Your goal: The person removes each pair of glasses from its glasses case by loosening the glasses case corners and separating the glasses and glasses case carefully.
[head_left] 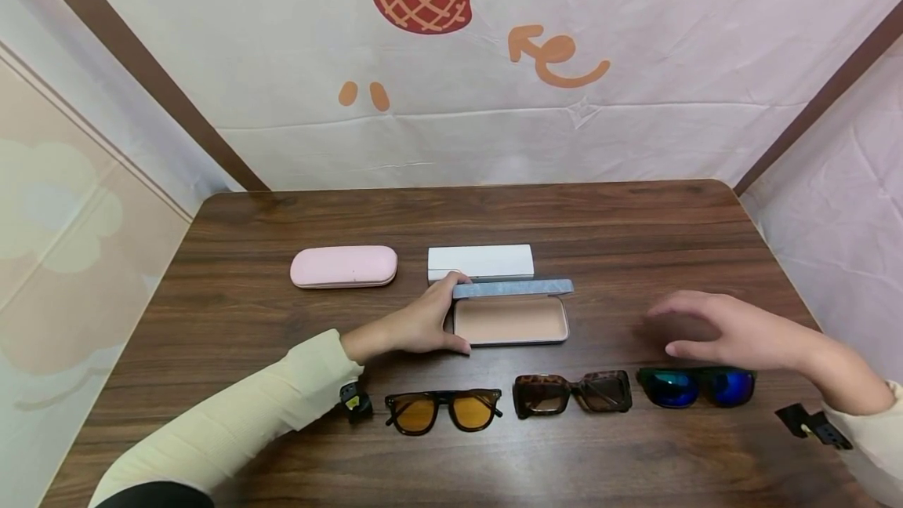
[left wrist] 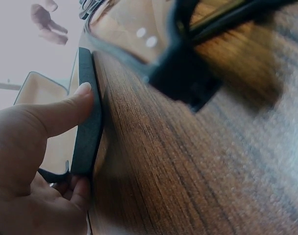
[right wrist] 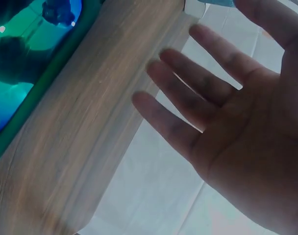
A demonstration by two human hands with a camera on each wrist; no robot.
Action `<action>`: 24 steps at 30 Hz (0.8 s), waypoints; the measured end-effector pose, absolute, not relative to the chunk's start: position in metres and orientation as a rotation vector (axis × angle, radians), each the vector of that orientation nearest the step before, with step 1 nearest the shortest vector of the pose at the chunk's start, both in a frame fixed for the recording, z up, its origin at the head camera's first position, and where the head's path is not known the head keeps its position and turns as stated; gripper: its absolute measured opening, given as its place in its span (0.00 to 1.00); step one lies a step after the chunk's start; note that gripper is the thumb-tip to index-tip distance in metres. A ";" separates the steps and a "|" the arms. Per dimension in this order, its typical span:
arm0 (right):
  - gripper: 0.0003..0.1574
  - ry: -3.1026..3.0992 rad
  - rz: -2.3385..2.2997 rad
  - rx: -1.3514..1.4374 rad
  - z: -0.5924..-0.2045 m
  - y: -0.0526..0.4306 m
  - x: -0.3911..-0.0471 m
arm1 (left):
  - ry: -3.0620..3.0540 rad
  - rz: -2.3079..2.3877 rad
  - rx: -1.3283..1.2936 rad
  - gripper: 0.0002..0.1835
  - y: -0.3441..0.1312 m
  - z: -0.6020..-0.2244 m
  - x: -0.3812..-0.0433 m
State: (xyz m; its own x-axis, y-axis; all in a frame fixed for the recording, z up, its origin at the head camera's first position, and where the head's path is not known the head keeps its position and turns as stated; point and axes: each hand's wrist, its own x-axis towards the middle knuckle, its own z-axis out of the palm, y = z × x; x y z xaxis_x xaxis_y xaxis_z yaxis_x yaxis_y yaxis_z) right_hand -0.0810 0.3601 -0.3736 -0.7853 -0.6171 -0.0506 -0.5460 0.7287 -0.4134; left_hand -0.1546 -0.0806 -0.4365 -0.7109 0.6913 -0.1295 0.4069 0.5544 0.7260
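Observation:
My left hand (head_left: 423, 321) grips the left end of an open blue glasses case (head_left: 511, 320), thumb on the front edge and fingers at the back by the raised lid. Its beige lining holds nothing. In the left wrist view the thumb (left wrist: 70, 110) presses on the case's dark side wall (left wrist: 87, 132). My right hand (head_left: 734, 329) hovers with fingers spread and holds nothing, just behind the sunglasses with blue mirrored lenses (head_left: 697, 387). In the right wrist view the palm (right wrist: 252, 132) faces the camera, with the mirrored lens (right wrist: 34, 54) at upper left.
Glasses with amber lenses (head_left: 443, 411) and tortoiseshell sunglasses (head_left: 573, 394) lie along the front of the wooden table (head_left: 635, 218). A closed pink case (head_left: 343, 266) is at the back left. Directly behind the blue case stands a white case (head_left: 481, 260). A printed cloth (head_left: 451, 147) hangs behind the table.

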 end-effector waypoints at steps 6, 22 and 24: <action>0.48 2.658 -0.677 -0.788 -0.371 0.351 -0.077 | 2.382 0.962 0.884 0.47 -0.080 -0.437 -0.155; 0.59 2.583 -0.714 -0.642 -0.369 0.338 -0.083 | 2.411 0.949 0.879 0.48 -0.078 -0.440 -0.156; 0.58 2.582 -0.707 -0.645 -0.369 0.335 -0.085 | 2.411 0.948 0.877 0.48 -0.078 -0.440 -0.156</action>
